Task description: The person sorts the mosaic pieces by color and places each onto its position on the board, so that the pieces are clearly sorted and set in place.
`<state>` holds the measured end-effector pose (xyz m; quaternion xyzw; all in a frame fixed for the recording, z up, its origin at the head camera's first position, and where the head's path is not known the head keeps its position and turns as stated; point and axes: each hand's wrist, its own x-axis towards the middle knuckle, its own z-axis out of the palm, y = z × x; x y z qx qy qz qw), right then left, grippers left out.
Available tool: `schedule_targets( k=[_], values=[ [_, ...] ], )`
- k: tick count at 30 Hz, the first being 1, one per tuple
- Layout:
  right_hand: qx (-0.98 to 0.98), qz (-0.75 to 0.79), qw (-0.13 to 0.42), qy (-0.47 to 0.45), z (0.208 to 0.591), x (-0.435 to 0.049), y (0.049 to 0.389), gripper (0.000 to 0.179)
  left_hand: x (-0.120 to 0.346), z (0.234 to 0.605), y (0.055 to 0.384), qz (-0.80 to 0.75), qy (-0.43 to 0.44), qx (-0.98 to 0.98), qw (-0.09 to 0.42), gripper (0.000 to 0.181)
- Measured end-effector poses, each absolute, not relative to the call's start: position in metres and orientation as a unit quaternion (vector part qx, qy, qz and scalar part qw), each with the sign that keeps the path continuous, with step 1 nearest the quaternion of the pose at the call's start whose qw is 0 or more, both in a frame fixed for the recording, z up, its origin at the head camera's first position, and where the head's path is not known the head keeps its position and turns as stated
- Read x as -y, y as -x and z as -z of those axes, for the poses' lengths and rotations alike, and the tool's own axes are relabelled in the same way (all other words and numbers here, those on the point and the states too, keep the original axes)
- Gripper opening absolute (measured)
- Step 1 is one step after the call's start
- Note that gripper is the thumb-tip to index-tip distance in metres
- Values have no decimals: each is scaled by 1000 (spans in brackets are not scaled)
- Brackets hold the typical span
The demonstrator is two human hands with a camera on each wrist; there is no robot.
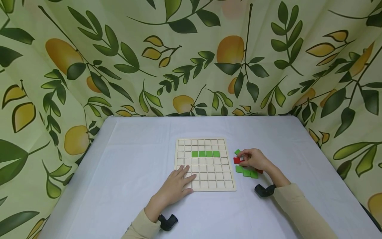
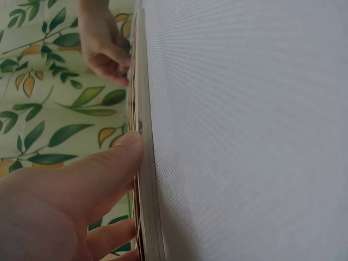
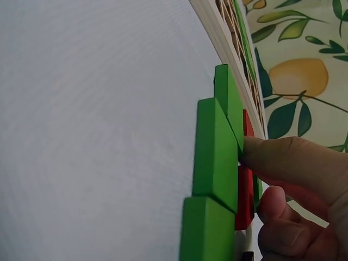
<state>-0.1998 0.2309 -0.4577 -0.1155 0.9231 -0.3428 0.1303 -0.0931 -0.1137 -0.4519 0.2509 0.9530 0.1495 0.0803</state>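
A pale wooden grid board (image 1: 213, 177) lies on the table, with a row of several green square tiles (image 1: 202, 154) in its cells. My left hand (image 1: 173, 186) rests on the board's near left corner, fingers spread; in the left wrist view its thumb (image 2: 122, 152) touches the board's edge. Right of the board, my right hand (image 1: 256, 160) is over a loose group of tiles, thumb and forefinger bent about a red tile (image 3: 246, 198). Another red tile (image 1: 236, 160) shows left of the fingertips. Loose green tiles (image 3: 215, 155) lie nearest the right wrist camera, partly overlapping.
A white cloth covers the table (image 1: 134, 149). Behind and beside it hangs a curtain (image 1: 191, 43) printed with leaves and fruit. A black wrist device (image 1: 168, 222) is by the left wrist, and a similar black device (image 1: 264, 191) is by the right.
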Motion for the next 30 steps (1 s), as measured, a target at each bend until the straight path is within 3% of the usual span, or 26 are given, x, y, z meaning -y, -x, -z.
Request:
schedule_targets(
  k=[30],
  values=[
    [-921, 354, 115, 118, 462, -231, 200, 29, 113, 450, 92, -157, -237, -955, 88, 53]
  ],
)
